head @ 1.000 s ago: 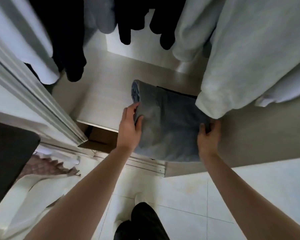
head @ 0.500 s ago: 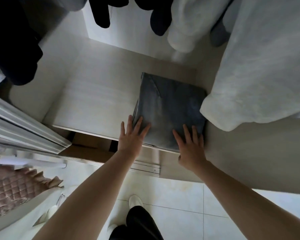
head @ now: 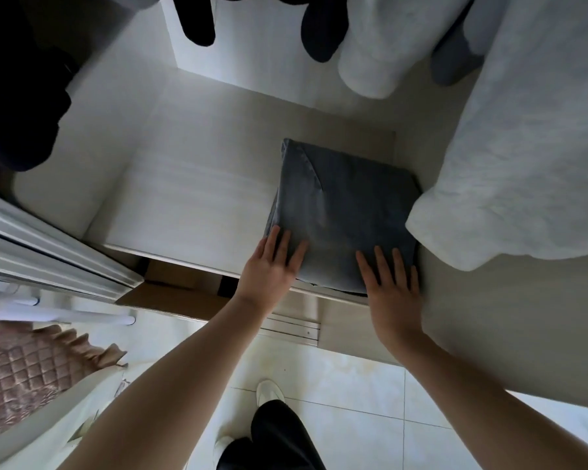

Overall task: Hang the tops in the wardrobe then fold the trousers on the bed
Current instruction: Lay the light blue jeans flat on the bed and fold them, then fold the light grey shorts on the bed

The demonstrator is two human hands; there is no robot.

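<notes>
Folded grey-blue trousers (head: 340, 212) lie flat on the pale wardrobe shelf (head: 184, 205), near its front edge and toward the right. My left hand (head: 272, 262) rests with straight fingers on the front left corner of the trousers. My right hand (head: 391, 283) lies flat on their front right corner. Hanging tops fill the top of the view: a white top (head: 523, 147) on the right covers the trousers' right edge, and dark tops (head: 17, 89) hang on the left.
The wardrobe's sliding door frame (head: 48, 252) stands at the left. A brown cardboard box (head: 170, 293) sits below the shelf. A pink quilted bed cover (head: 24, 374) shows at lower left. Pale floor tiles (head: 353, 401) and my feet are below.
My hands let go of the trousers' sides and set them down on the shelf, farther in. Both hands now lie flat on the front edge. The view has shifted closer.
</notes>
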